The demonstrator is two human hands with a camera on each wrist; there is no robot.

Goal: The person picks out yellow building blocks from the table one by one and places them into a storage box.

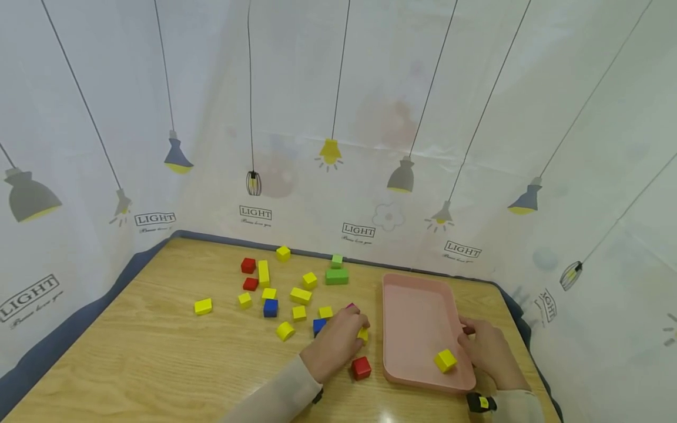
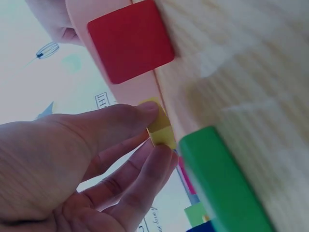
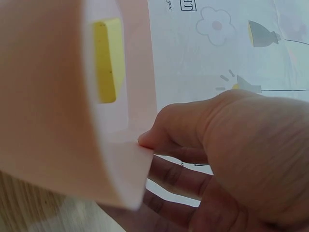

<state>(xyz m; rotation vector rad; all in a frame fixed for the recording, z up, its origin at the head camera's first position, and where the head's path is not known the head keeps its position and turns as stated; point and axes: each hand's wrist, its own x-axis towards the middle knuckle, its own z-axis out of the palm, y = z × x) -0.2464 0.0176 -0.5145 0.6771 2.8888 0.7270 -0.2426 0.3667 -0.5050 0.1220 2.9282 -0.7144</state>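
Plainly, in the head view the gap that matters lies between the held block and the tray: the block is just left of the tray's left rim, apart from it, with no other block directly between. The left hand pinches this yellow block and covers much of it, so its long axis cannot be told; the tray's long axis runs away from the person. The right hand grips the tray's opposite, right side, so the left hand is the nearer to that left rim. Inside the tray, the second yellow block sits toward the near right corner, nearer the right hand. A red block lies on the near side of the left hand, and a blue block just left of it. In the left wrist view, thumb and fingertips close on opposite sides of the held block, with a green block near the fingers. In the right wrist view, the thumb presses the tray's rim, the fingers are on the outer side, partly hidden, and the second yellow block shows inside.
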